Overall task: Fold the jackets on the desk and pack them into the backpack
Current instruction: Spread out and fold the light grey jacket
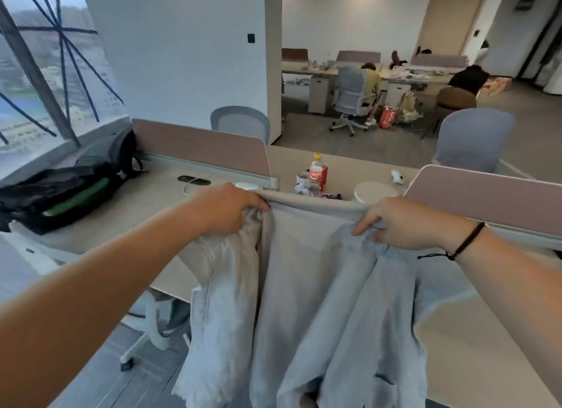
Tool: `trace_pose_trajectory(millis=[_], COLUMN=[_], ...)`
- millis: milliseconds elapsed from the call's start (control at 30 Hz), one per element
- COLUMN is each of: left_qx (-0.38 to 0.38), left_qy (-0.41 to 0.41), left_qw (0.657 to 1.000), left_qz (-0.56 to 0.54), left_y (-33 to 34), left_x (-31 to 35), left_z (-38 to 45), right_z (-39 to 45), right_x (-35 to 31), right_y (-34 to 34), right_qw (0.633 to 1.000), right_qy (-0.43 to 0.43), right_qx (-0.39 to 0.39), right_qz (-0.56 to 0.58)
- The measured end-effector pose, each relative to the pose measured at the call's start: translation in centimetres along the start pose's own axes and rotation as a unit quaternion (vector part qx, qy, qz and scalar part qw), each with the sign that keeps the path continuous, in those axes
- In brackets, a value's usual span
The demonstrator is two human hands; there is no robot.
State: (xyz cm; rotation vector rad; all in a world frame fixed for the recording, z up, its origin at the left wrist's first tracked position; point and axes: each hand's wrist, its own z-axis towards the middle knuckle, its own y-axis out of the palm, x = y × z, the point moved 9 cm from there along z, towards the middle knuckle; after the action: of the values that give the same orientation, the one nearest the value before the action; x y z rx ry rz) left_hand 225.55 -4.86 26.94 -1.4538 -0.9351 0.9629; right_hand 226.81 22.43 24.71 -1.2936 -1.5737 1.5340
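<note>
Here both hands hold a pale grey jacket (319, 286) up over the near desk (146, 207) edge: left hand (226, 211) bunching one shoulder, right hand (404, 222) pinching the other. The open black backpack (57, 191) lies far left.

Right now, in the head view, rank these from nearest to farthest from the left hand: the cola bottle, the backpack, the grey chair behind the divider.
From the left hand:
1. Cola bottle, right of the hand on the desk.
2. Grey chair, behind the divider.
3. Backpack, far left on the desk; its distance is close to the chair's.
</note>
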Motion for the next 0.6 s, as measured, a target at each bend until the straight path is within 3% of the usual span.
trace_pose_trajectory(millis=[100, 300, 500, 600], left_qx=[0.028, 0.083, 0.081, 0.054], left_qy=[-0.003, 0.020, 0.037, 0.061], left_qw=[0.998, 0.980, 0.973, 0.975], left_qz=[0.057, 0.178, 0.213, 0.204], left_y=[-2.4, -4.7, 2.1, 9.6], left_x=[-1.8, -3.1, -4.5, -5.1], left_z=[5.7, 16.2, 28.3, 33.4], right_z=[5.3, 15.3, 24.1, 28.0], right_x=[2.5, 7.7, 12.9, 15.3], right_y=[-2.1, -4.4, -1.3, 4.0], right_qw=[1.000, 0.999, 0.987, 0.973], right_qy=[0.002, 0.038, 0.129, 0.186], right_qx=[0.020, -0.037, 0.036, 0.020], right_qz=[0.007, 0.007, -0.083, -0.136])
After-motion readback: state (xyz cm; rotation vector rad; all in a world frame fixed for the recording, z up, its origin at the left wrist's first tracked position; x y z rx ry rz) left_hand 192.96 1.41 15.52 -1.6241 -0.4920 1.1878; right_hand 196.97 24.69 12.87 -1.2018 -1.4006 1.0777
